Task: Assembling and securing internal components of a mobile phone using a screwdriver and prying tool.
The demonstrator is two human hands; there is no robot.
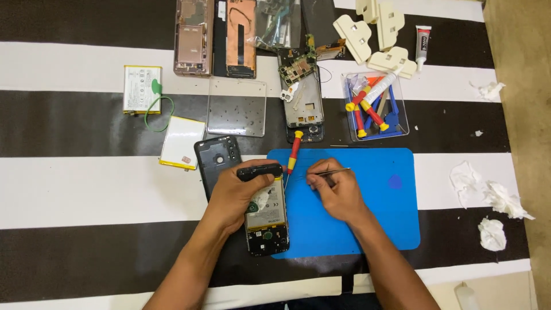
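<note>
Hands meet at the left edge of a blue mat [367, 201] on a black-and-white striped table [86, 189]. Left hand [235, 195] wraps the upper end of an opened phone [267, 221], long axis running toward the near edge. Just right of it, the right hand [336, 192] pinches tweezers [330, 171]; a red-and-yellow screwdriver [294, 151] lies between.

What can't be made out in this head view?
- Opened phone: upper part hidden under the left hand.
- Tweezers: tips too small; the grip sits inside the right hand.
- Parts in the tool tray: overlapping, too small.
- Bottle: cut off by the bottom edge.
</note>
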